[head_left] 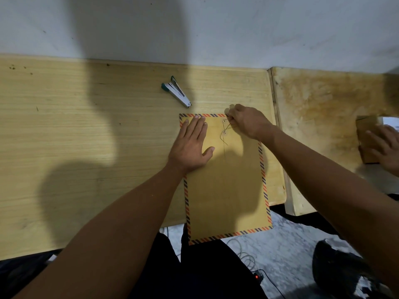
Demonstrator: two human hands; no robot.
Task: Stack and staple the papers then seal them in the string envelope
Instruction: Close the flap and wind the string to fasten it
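A tan string envelope (226, 186) with an orange and dark striped border lies on the wooden desk (86, 130), its near end hanging over the desk's front edge. My left hand (192, 145) lies flat with straight fingers on the envelope's upper left part. My right hand (246, 121) is at the envelope's top edge and pinches the thin string (226, 128) that runs between the two round fasteners on the flap. A green and silver stapler (176, 90) rests on the desk beyond the envelope. No papers are visible.
A second, stained wooden desk (323, 108) adjoins on the right. There, another person's hand (386, 147) rests on a brown box (367, 137). Below the desk edge are a marbled floor, cables and a dark shoe (341, 268). A pale wall stands behind.
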